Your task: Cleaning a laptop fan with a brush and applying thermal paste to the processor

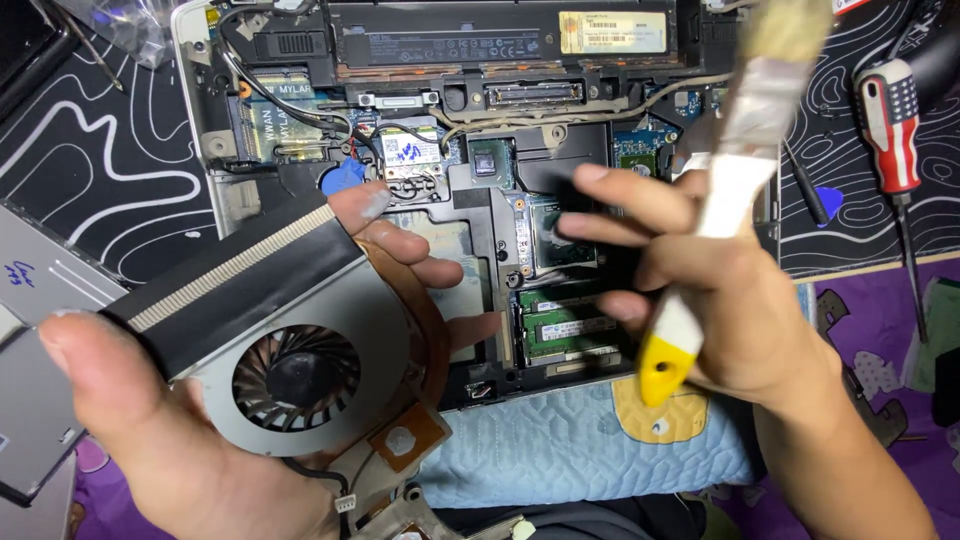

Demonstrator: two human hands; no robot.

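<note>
Two hands busy above the opened laptop [470, 130]: left hand [170, 400] curled around cooling fan assembly [290, 345], right hand [720, 290] closed on blurred paintbrush [740, 170]; loose grip could drop the fan onto the board.

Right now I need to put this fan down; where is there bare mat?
Bare black patterned mat lies left of the opened laptop base, above the grey panel. Right of the laptop it is crowded: red-handled screwdriver and blue pick.

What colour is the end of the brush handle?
Yellow, on the brush handle in the right hand; head view.
</note>
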